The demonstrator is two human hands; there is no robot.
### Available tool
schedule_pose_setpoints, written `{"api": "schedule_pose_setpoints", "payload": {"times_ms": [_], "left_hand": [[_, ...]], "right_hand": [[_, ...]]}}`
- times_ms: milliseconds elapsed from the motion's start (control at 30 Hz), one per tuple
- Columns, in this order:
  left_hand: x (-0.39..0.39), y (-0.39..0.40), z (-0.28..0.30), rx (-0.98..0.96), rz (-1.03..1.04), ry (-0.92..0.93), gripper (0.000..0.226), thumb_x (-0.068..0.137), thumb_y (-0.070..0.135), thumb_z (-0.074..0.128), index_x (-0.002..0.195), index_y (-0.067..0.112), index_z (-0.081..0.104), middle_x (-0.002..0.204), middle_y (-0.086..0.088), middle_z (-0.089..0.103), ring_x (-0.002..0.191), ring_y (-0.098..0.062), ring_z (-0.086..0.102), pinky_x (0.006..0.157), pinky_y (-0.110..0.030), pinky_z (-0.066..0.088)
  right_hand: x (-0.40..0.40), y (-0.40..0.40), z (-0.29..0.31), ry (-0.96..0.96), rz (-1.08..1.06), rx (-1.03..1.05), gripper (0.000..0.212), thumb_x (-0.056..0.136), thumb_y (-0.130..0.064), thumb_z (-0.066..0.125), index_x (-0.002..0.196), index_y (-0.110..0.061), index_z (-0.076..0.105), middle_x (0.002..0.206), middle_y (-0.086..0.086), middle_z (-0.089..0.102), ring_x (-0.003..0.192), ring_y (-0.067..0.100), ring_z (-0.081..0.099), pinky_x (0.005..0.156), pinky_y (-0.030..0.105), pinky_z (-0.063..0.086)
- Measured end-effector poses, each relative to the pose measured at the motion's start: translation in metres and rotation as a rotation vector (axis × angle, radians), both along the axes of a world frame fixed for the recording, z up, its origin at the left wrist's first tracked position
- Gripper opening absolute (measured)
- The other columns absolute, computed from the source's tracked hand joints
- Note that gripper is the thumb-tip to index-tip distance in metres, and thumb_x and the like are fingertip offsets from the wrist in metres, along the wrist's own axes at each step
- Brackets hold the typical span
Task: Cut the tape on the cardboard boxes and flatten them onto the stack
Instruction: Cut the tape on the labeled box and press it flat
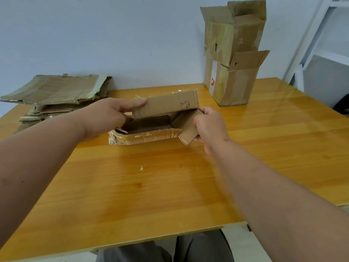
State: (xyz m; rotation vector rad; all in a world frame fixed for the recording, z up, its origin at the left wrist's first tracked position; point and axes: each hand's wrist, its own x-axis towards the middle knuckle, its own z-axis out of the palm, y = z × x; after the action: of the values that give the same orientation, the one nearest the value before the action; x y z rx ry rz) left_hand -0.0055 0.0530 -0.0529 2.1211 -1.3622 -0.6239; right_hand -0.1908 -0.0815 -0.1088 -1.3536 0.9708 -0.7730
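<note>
At the centre of the frame a small, shallow cardboard box (pixel 145 134) sits on the wooden table (pixel 151 186), its top open and its near wall wrapped in glossy tape, crumpled at the left corner. My left hand (pixel 111 118) grasps the box's left end: the thumb lies along the upper edge of the raised far flap (pixel 166 105), and the fingers curl down inside the box. My right hand (pixel 209 127) grips the right-end flap (pixel 186 127), fingers wrapped round its outer edge, the flap tilted outward from the box.

In the upper left of the frame, a stack of flattened cardboard (pixel 54 91) rests at the table's far left corner, well apart from the box. In the upper right, two taller open boxes (pixel 234 53) stand upright against the wall, one set into the other, flaps raised. A small pale speck (pixel 141 168) lies on the table just below the box.
</note>
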Motion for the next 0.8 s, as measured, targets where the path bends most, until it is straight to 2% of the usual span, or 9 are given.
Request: {"api": "schedule_pose_setpoints", "payload": {"times_ms": [67,167,233,300,400,467,533,633,800], "left_hand": [[0.004,0.003,0.0,0.011,-0.023,0.123,0.075,0.089,-0.014,0.043,0.13,0.047,0.055,0.126,0.005,0.059,0.113,-0.015,0.058,0.098,-0.032,0.042],[0.005,0.006,-0.001,-0.014,-0.021,0.157,0.072,0.089,-0.012,0.047,0.127,0.049,0.056,0.12,0.002,0.064,0.113,-0.013,0.058,0.09,-0.023,0.041],[0.002,0.005,0.0,-0.048,-0.011,0.079,0.071,0.092,-0.005,0.05,0.128,0.055,0.051,0.12,0.005,0.059,0.107,-0.012,0.056,0.082,-0.02,0.04],[-0.003,0.005,0.002,-0.059,0.0,0.006,0.071,0.093,0.0,0.051,0.13,0.06,0.045,0.118,0.009,0.055,0.093,-0.011,0.056,0.071,-0.019,0.04],[-0.007,0.004,0.004,-0.085,0.014,-0.07,0.069,0.095,0.002,0.05,0.132,0.059,0.042,0.11,0.012,0.056,0.068,-0.005,0.055,0.059,-0.016,0.041],[-0.009,0.004,0.005,-0.103,0.03,-0.099,0.066,0.096,0.001,0.046,0.134,0.055,0.044,0.101,0.013,0.056,0.055,0.004,0.054,0.049,-0.01,0.039],[-0.008,0.003,0.005,-0.109,0.022,-0.129,0.063,0.097,0.0,0.043,0.133,0.051,0.048,0.112,0.011,0.058,0.063,0.011,0.056,0.052,-0.007,0.039],[-0.004,0.005,0.005,-0.059,-0.008,-0.23,0.055,0.098,0.002,0.042,0.122,0.048,0.059,0.124,0.011,0.054,0.093,-0.005,0.056,0.073,-0.016,0.042],[0.009,0.005,0.001,0.009,0.037,-0.354,0.031,0.098,0.024,0.05,0.127,0.033,0.058,0.113,0.003,0.055,0.091,-0.013,0.057,0.083,-0.032,0.048]], "right_hand": [[0.0,-0.001,-0.002,0.039,-0.026,-0.011,0.037,0.091,0.001,0.043,0.115,-0.026,0.053,0.107,0.002,0.06,0.095,0.023,0.059,0.079,0.045,0.058],[-0.001,-0.004,-0.007,0.179,-0.146,-0.163,0.051,0.089,-0.006,0.055,0.136,-0.021,0.046,0.123,-0.001,0.052,0.106,0.019,0.053,0.087,0.038,0.053],[-0.003,0.001,-0.01,0.273,-0.323,-0.459,0.057,0.081,-0.009,0.063,0.134,-0.016,0.044,0.127,0.003,0.047,0.116,0.022,0.046,0.096,0.037,0.045],[-0.003,0.013,-0.01,0.298,-0.392,-0.831,0.046,0.075,-0.013,0.063,0.12,-0.014,0.052,0.118,0.004,0.049,0.112,0.023,0.045,0.095,0.036,0.039],[0.003,0.031,-0.009,0.416,-0.179,-1.205,0.027,0.075,-0.021,0.06,0.102,-0.019,0.061,0.106,-0.002,0.049,0.101,0.017,0.04,0.089,0.031,0.026],[0.011,0.038,-0.009,0.564,-0.017,-1.378,0.024,0.078,-0.03,0.061,0.1,-0.023,0.068,0.11,-0.004,0.053,0.109,0.019,0.043,0.096,0.036,0.024],[0.02,0.042,-0.008,0.687,0.157,-1.44,0.024,0.083,-0.034,0.061,0.104,-0.027,0.07,0.116,-0.006,0.059,0.119,0.022,0.045,0.107,0.044,0.02],[0.027,0.041,-0.004,0.769,0.367,-1.348,0.026,0.091,-0.019,0.056,0.112,-0.03,0.065,0.108,-0.01,0.067,0.115,0.02,0.055,0.117,0.051,0.013],[0.02,0.036,0.002,0.766,0.402,-1.424,0.035,0.088,-0.002,0.051,0.111,-0.025,0.066,0.103,-0.007,0.064,0.105,0.02,0.055,0.11,0.044,0.019]]}}
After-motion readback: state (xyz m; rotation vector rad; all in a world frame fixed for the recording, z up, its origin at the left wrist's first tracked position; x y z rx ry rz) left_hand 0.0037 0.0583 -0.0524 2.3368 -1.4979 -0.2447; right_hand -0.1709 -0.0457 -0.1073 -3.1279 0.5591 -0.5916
